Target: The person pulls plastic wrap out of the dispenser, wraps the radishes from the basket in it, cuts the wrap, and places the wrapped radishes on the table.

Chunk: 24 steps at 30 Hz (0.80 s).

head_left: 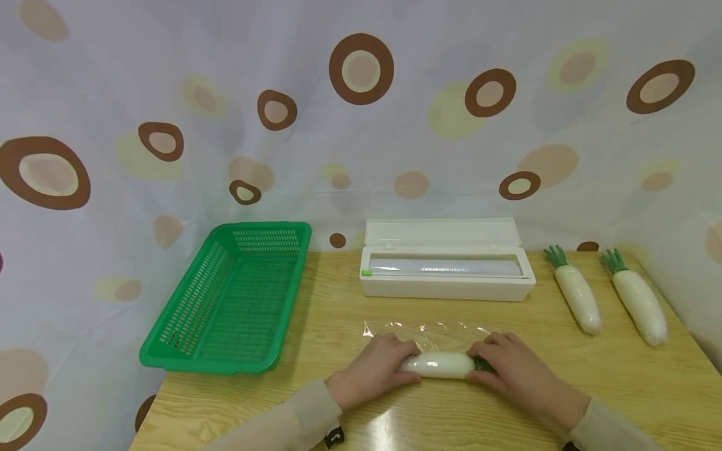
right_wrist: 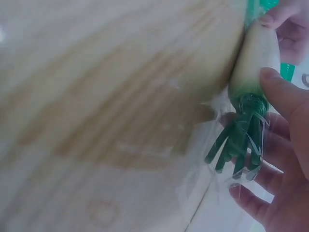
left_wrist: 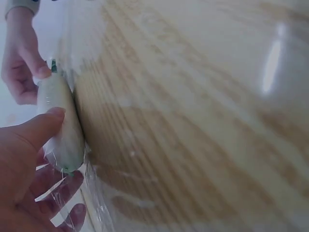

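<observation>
A white radish point(head_left: 442, 364) with short green stalks lies sideways near the table's front, with clear plastic wrap point(head_left: 429, 335) about it and spread flat behind it. My left hand point(head_left: 383, 366) grips its left, rounded end, thumb on the near side. At the stalk end my right hand point(head_left: 510, 373) holds it the same way. In the right wrist view the green stalks point(right_wrist: 241, 140) show through the film, with the right thumb point(right_wrist: 277, 87) on the radish's shoulder. Film also crosses the left fingers point(left_wrist: 53, 188) in the left wrist view.
A white wrap dispenser point(head_left: 448, 288) stands behind the hands, lid raised, a film roll point(head_left: 445, 267) inside. To the left sits a green plastic basket point(head_left: 293, 300). Two more radishes point(head_left: 578, 297) point(head_left: 640, 307) lie at the right of the wooden table point(head_left: 333, 313). A dotted curtain point(head_left: 304, 207) hangs behind.
</observation>
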Tool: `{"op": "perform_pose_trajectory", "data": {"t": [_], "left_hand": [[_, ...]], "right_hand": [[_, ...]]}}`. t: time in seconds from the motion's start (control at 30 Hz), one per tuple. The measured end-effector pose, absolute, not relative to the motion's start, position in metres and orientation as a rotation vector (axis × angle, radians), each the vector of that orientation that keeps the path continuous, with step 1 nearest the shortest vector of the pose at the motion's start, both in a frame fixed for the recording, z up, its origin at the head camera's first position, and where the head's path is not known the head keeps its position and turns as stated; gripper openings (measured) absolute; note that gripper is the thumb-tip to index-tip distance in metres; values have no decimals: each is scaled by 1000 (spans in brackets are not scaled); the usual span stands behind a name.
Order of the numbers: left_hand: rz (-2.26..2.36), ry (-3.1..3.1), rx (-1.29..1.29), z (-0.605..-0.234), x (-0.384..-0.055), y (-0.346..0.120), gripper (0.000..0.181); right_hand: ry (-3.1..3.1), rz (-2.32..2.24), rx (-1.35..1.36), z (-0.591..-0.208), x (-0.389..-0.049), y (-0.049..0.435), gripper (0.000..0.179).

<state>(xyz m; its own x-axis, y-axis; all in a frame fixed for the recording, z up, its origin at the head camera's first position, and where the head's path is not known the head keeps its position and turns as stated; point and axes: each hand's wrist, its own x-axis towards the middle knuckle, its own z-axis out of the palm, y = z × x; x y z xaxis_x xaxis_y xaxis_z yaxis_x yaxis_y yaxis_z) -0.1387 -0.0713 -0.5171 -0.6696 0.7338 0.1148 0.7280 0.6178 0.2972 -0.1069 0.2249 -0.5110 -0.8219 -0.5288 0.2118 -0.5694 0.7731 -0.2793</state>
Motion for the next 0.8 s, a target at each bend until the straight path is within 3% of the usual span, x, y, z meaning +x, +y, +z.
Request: {"op": "perform_pose_trajectory", "data": {"t": [0.33, 0.63, 0.8], "left_hand": [[549, 2780, 1233, -514, -154, -73, 37], [532, 2772, 1131, -510, -166, -72, 32], [394, 2786, 1092, -507, -168, -71, 41]], "right_hand": [[-2704, 498, 985, -512, -121, 228, 31], [-2604, 427, 1002, -508, -128, 226, 20], [-2718, 402, 973, -505, -130, 225, 33]]}}
